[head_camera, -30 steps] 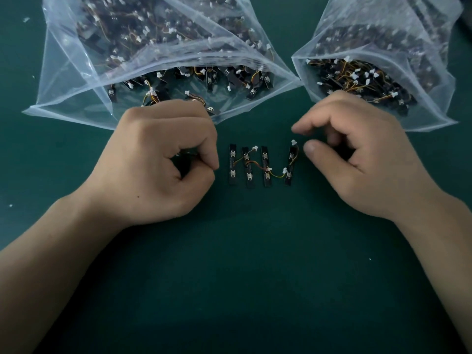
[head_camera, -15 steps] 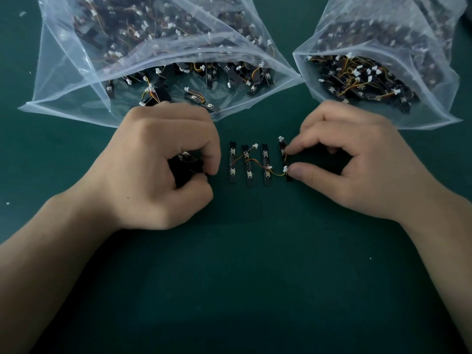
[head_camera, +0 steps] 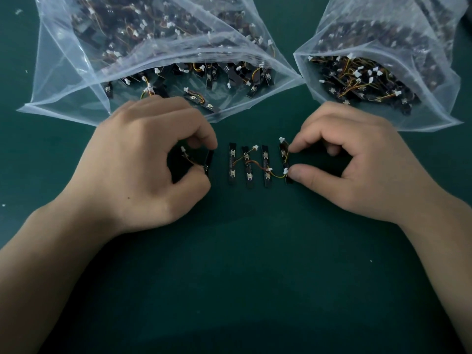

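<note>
Left hand pinches a black wired strip between thumb and curled fingers, just left of the row on the bench. Right hand pinches the rightmost strip end to end between fingertip and thumb; three more strips lie between the two hands.

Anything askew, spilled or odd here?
Nothing spilled or broken. The second strip in the row sits slightly lower than its neighbours, and wires loop across adjoining strips. The right hand pinches the end strip; the left hand holds a spare strip. White specks dot the mat.
</note>
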`<state>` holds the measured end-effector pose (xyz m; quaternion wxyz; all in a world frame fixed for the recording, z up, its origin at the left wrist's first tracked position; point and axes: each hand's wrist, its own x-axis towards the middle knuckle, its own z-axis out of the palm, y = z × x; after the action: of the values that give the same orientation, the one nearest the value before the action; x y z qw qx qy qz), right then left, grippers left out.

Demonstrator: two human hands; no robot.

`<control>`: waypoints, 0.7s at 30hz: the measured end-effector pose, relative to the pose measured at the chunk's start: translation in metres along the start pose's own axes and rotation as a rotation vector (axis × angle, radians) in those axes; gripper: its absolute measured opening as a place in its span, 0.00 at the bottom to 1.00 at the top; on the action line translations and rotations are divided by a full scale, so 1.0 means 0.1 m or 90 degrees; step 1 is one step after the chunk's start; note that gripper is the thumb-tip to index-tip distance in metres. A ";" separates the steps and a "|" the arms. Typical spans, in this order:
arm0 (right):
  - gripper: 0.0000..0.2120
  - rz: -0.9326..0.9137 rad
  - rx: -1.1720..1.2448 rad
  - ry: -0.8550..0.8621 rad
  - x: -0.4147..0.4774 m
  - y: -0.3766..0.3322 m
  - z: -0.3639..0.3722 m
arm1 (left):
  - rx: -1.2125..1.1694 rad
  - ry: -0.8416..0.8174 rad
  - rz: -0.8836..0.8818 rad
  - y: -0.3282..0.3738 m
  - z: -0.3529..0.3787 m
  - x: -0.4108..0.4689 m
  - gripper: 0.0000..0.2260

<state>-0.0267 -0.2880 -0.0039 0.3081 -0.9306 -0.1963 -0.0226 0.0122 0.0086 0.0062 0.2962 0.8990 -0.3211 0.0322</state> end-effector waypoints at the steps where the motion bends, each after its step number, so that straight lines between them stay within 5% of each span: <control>1: 0.11 0.000 0.000 0.000 0.00 0.00 0.00 | 0.012 -0.014 0.000 -0.01 0.00 0.00 0.12; 21: 0.11 0.003 0.003 0.002 0.00 -0.02 0.01 | 0.014 -0.079 -0.003 0.00 -0.03 0.02 0.15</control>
<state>-0.0272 -0.2861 -0.0039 0.3103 -0.9305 -0.1934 -0.0227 0.0146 0.0092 0.0092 0.2660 0.9031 -0.3365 -0.0205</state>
